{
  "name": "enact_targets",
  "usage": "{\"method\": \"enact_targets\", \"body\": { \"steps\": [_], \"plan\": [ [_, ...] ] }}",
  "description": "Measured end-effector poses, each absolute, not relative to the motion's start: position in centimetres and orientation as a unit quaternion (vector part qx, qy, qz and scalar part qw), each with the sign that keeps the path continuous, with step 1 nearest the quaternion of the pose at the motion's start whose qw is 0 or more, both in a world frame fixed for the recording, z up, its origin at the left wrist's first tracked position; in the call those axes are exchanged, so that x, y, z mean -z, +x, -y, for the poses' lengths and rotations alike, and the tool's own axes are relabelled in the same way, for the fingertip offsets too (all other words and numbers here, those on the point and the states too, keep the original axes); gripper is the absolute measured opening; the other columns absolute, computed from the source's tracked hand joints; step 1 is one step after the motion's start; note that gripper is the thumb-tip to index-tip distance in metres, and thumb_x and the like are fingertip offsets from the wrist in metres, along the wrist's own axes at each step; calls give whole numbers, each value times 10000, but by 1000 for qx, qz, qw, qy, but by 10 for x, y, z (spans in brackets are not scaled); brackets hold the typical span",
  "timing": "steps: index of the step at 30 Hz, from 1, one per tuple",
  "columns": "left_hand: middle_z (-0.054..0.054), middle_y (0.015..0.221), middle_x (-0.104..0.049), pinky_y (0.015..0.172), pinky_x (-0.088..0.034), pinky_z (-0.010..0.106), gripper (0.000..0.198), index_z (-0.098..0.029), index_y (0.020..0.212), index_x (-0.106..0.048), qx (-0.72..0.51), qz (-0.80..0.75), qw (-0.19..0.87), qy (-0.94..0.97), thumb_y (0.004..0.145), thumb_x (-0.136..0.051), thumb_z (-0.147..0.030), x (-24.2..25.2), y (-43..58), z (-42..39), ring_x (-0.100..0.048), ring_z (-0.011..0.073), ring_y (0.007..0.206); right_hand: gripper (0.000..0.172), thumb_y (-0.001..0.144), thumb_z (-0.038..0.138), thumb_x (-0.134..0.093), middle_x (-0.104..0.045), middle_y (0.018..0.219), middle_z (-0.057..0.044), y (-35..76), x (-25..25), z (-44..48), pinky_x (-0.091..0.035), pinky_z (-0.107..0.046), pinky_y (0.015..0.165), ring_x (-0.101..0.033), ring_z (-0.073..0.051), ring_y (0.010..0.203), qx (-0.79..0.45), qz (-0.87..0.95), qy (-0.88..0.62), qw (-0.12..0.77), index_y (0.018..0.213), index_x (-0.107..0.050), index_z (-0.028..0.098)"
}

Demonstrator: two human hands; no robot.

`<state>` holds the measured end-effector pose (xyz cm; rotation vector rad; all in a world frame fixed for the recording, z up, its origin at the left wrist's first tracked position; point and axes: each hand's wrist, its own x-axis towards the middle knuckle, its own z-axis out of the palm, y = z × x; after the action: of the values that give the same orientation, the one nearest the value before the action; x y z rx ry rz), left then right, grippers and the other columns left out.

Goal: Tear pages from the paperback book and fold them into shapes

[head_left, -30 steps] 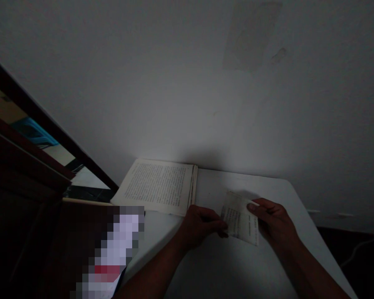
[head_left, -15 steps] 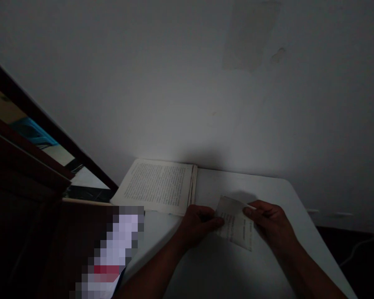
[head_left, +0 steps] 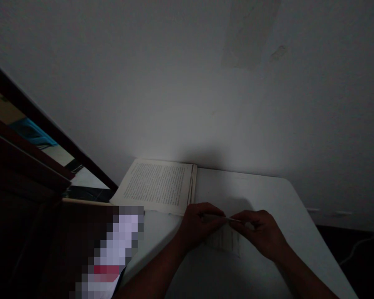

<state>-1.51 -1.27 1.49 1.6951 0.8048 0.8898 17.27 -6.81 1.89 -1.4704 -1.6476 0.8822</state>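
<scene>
Both my hands meet over a small printed sheet of paper [head_left: 224, 240] on the white table [head_left: 268, 195]. My left hand [head_left: 199, 224] pinches the sheet's top edge from the left. My right hand [head_left: 258, 230] pinches the same edge from the right, fingers closed. The sheet is folded over, so its printed side shows only dimly below the fingers. An open book [head_left: 157, 185] with dense print lies flat just beyond my left hand, against the wall.
A grey wall [head_left: 187, 83] rises right behind the table. A dark wooden frame [head_left: 34, 124] runs diagonally at the left. A blurred pixelated patch [head_left: 112, 253] sits at the lower left. The floor at the right is dark.
The sheet stood tilted up between my hands with its print facing me. My right hand has moved left and brought the sheet's edge over and down toward my left hand.
</scene>
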Motion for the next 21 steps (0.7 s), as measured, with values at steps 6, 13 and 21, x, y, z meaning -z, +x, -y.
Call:
{"method": "enact_targets", "body": {
  "steps": [6, 13, 21],
  "plan": [
    [53, 698, -666, 644, -465, 252, 69, -140, 734, -677, -419, -276, 346, 793, 724, -642, -198, -14, -14, 15, -609, 147, 664, 126, 787, 288, -624, -708, 654, 25, 166, -25, 70, -473, -215, 573, -629, -133, 580, -304, 678, -570, 350, 805, -744, 255],
    [38, 679, -658, 638, -456, 252, 61, -151, 703, -645, -414, -305, 288, 808, 745, -617, -186, -8, -9, 17, -598, 142, 652, 153, 798, 274, -607, -681, 637, 17, 162, -23, 71, -465, -220, 543, -615, -139, 579, -282, 686, -571, 352, 865, -741, 243],
    [38, 685, -669, 635, -454, 252, 60, -152, 702, -659, -378, -339, 325, 798, 731, -629, -196, -16, -15, 14, -613, 149, 649, 170, 801, 325, -600, -696, 660, 16, 166, -24, 71, -492, -216, 553, -631, -146, 598, -310, 667, -575, 358, 865, -741, 254]
  ]
}}
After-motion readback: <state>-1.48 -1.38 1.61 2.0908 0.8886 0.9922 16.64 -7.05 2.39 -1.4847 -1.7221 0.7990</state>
